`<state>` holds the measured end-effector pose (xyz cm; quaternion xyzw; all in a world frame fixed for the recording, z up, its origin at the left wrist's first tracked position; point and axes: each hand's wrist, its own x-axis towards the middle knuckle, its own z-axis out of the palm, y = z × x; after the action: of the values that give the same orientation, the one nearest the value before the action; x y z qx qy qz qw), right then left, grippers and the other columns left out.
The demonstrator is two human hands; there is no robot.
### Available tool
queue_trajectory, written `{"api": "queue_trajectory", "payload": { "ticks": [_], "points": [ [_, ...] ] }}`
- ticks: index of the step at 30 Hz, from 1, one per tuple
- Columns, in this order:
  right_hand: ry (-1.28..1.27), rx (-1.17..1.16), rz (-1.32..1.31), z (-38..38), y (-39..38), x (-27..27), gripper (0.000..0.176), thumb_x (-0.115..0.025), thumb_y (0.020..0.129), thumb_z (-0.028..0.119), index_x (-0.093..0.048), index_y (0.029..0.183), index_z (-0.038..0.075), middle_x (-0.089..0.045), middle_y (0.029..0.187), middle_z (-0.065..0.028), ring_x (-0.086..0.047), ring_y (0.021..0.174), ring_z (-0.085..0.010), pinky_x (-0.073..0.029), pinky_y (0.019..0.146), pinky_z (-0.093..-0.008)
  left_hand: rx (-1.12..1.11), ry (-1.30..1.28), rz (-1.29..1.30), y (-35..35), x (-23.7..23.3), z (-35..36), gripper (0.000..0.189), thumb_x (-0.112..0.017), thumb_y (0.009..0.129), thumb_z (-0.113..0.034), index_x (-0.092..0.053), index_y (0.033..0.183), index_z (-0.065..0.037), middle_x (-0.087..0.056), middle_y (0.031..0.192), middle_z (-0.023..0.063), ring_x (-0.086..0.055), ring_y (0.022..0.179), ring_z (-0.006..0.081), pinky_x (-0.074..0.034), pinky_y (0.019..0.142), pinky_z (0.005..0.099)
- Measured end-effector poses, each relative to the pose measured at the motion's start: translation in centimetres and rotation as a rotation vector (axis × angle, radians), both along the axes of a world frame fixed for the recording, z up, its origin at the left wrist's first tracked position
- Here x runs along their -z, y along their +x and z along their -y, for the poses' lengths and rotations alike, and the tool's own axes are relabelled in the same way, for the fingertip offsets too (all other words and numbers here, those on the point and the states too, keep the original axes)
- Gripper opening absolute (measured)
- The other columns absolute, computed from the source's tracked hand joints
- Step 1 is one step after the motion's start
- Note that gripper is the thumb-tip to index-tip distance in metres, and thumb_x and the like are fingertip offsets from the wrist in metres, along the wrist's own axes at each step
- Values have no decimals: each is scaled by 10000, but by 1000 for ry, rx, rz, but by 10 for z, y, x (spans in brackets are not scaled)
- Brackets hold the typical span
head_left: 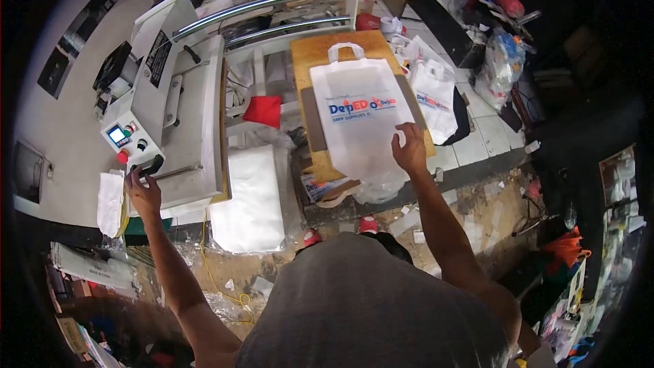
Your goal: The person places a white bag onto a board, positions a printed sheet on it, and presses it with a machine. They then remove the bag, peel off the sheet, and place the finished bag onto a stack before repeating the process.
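Observation:
A white tote bag (361, 138) with blue and red "DepED" lettering lies on a wooden board (306, 61), its loop handle pointing away from me. At the bag's right edge is my right hand (411, 150), open, with thumb and forefinger apart and nothing between them. My left hand (144, 194) reaches to the white heat press machine (197, 123) on the left, its fingers curled at the black handle (156, 165). Just above that hand is the control box (129, 133), with a lit display and a red button.
More printed white bags (434, 96) lie right of the board. White sheets (246, 198) are stacked below the press, and a red cloth (263, 110) lies between press and board. Metal rails (272, 4) cross the back. A yellow cord (204, 252) and scraps litter the floor.

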<state>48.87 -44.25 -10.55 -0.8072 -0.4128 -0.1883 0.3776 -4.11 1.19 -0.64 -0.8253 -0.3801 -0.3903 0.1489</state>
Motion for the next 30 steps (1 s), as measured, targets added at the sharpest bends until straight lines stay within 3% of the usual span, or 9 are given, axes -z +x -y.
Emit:
{"api": "queue_trajectory", "payload": {
  "ticks": [2, 8, 21, 23, 30],
  "points": [
    [-30, -23, 29, -23, 3, 5, 276, -683, 800, 68, -637, 1070, 40, -626, 1098, -166, -569, 1056, -388, -471, 917, -469, 9, 22, -81, -1, -7, 1, 265, -610, 842, -38, -626, 1106, -50, -664, 1071, 159, -612, 1048, 352, -440, 950, 487],
    [-564, 38, 23, -74, 12, 11, 560, -687, 810, 205, -562, 1335, 56, -466, 1441, -157, -441, 1311, -384, -459, 1029, -520, 19, 49, -139, -3, -2, -7, 308, -572, 795, 1, -647, 1082, -81, -673, 1067, 105, -619, 1048, 308, -421, 931, 465],
    [-710, 19, -47, -89, 10, 27, 569, -640, 830, 220, -531, 1375, 96, -440, 1483, -130, -419, 1343, -381, -485, 1017, -527, -6, 41, -117, 4, -8, 4, 336, -579, 774, 3, -628, 1099, -70, -668, 1089, 105, -613, 1065, 302, -416, 968, 455],
    [-700, 9, -78, -90, 9, 23, 577, -624, 794, 181, -549, 1355, 70, -489, 1434, -178, -464, 1275, -428, -473, 1037, -509, -8, 50, -123, 3, -5, 1, 344, -582, 775, 5, -618, 1109, -69, -667, 1089, 104, -615, 1066, 300, -418, 965, 458],
    [-628, 6, -80, -89, 9, 25, 572, -622, 786, 161, -557, 1344, 54, -502, 1422, -201, -460, 1279, -424, -450, 1058, -495, 30, 127, -105, 2, 0, -2, 358, -594, 784, -1, -586, 1135, -68, -666, 1083, 98, -624, 1068, 289, -421, 964, 477]
  ]
}}
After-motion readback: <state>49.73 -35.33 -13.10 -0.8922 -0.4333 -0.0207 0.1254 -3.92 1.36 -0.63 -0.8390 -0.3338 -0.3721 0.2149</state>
